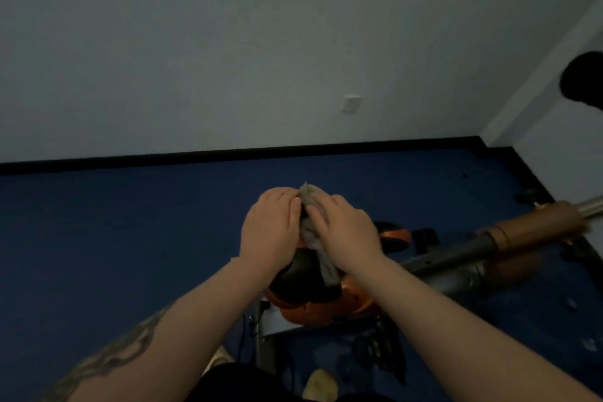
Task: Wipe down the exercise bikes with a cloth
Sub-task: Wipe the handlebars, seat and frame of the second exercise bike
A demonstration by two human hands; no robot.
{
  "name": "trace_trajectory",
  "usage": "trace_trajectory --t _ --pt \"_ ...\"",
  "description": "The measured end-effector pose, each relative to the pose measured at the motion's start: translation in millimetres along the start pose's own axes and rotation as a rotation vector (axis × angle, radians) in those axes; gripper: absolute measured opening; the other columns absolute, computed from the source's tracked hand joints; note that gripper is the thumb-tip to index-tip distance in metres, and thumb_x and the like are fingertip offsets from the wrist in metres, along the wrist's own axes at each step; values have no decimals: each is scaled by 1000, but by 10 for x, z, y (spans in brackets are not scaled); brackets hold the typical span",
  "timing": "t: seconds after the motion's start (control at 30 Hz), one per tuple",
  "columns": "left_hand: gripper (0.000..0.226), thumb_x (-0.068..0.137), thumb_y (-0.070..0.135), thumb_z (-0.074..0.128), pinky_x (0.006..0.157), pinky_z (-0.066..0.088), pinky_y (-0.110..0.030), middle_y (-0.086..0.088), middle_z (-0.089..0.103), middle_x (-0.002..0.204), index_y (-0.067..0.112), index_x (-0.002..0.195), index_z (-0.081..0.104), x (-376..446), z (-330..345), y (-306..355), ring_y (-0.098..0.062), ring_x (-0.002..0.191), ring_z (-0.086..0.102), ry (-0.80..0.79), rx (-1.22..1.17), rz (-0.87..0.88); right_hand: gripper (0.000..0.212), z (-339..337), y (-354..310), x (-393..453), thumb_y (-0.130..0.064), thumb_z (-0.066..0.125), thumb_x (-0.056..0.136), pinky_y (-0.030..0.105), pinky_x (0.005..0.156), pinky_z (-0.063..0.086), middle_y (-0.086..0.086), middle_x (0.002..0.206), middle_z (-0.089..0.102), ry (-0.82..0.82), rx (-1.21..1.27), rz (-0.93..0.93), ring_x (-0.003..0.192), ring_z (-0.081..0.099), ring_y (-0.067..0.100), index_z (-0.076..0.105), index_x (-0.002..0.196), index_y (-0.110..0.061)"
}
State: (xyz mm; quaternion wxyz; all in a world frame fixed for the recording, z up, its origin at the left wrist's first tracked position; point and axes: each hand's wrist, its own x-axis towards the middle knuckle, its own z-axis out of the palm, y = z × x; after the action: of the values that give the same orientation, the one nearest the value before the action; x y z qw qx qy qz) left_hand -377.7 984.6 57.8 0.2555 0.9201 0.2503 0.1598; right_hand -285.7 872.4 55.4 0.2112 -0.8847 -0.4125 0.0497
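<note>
Grey cloth [318,240] between both hands [270,228] covers the bike [306,281].

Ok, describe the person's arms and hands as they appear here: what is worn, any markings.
Both forearms are bare, with no sleeves in view. The left forearm carries a dark, curling tattoo running along its outer side. The right forearm shows no markings. The left hand and right hand wear no gloves; no rings, watch or wristband can be made out in this dim, slightly blurred picture.
</note>
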Motion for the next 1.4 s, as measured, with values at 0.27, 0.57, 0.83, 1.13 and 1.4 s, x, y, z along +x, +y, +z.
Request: trace_trajectory --t 0.27,0.57,0.83,1.13,1.4 --pt "35 102 26 37 105 34 -30 -1 55 133 15 131 55 -5 -7 10 -15 126 43 8 42 -43 27 -108 107 -192 -35 45 92 41 78 44 4 85 64 230 -137 199 80 60 26 66 96 -20" --pt "31 100 30 30 79 45 -36 -4 52 116 15 119 49 102 -70 16 -22 105 43 -123 292 44 29 -261 585 -303 -40 43 97 37 98 36 0 100 66 205 -44 327 97 59 21 62 115 -27" --pt "30 100 36 28 73 32 -33 -3 46 103 21 110 51 381 -94 -121 -20 91 38 -223 445 271 70 348 -382 -550 -62 13 91 31 115 15 3 159 -4 472 235 716 146 1 19 12 152 -27" --pt "32 99 25 36 68 46 -33 5 67 101 22 111 66 421 -141 -183 -13 90 56 -310 11 351 60 27 -178 -3 -37 33 103 40 108 34 15 152 22 581 436 1222 133 36 31 8 155 -20" --pt "34 98 22 39 71 42 -30 -1 68 110 20 121 64 444 -131 -245 -17 97 61 -314 -29 459 65 382 -756 -215 -50 27 100 40 99 42 17 144 43 551 594 1383 122 50 33 13 150 -12"
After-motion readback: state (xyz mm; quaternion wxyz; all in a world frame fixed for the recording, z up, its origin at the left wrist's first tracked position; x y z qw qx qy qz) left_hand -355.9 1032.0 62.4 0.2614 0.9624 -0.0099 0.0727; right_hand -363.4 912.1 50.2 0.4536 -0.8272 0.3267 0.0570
